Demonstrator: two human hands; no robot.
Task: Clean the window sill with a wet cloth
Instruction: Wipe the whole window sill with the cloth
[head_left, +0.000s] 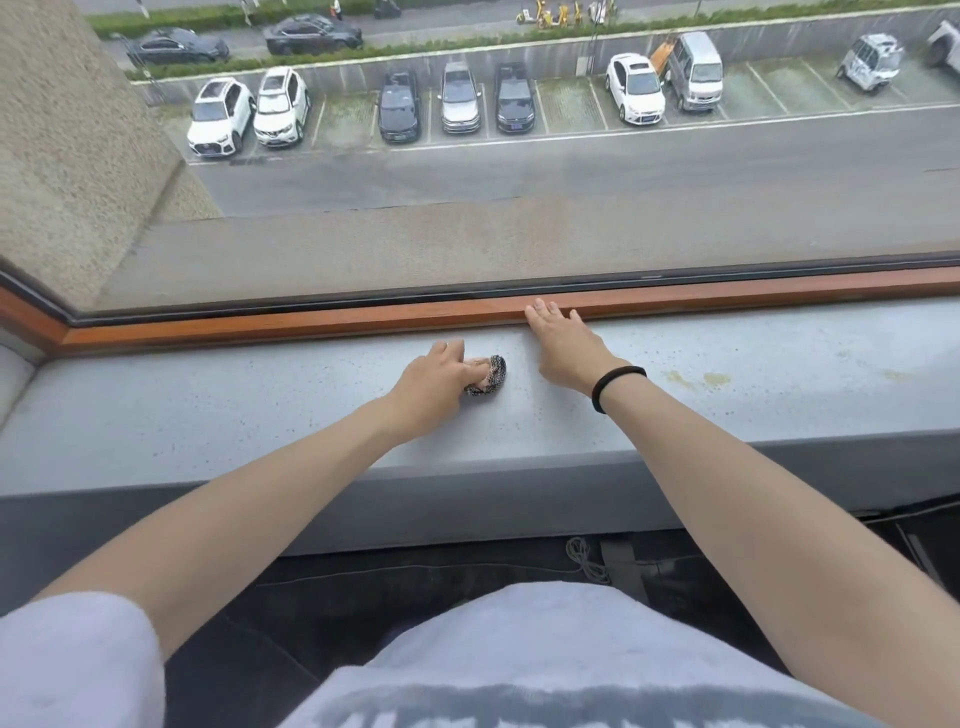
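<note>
On the grey window sill (208, 410), left hand (434, 387) clenches a wadded checked cloth (488, 375) mid-depth; right hand (563, 345) lies flat, fingertips at the wooden frame (311, 325). No legible writing.

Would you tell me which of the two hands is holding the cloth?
The left hand grips the bunched cloth on the sill; the right hand, wearing a black wristband, lies flat and empty.

Orange-brown wooden window frame (311, 325) below the pane, rough concrete wall (67, 145) outside at left, grey road (571, 171) far below, row of parked cars (457, 98) in white, black and silver, green hedge (415, 49) behind them, yellow scooters (550, 13) beyond, pale cord (584, 558) on dark floor (467, 587).
</note>
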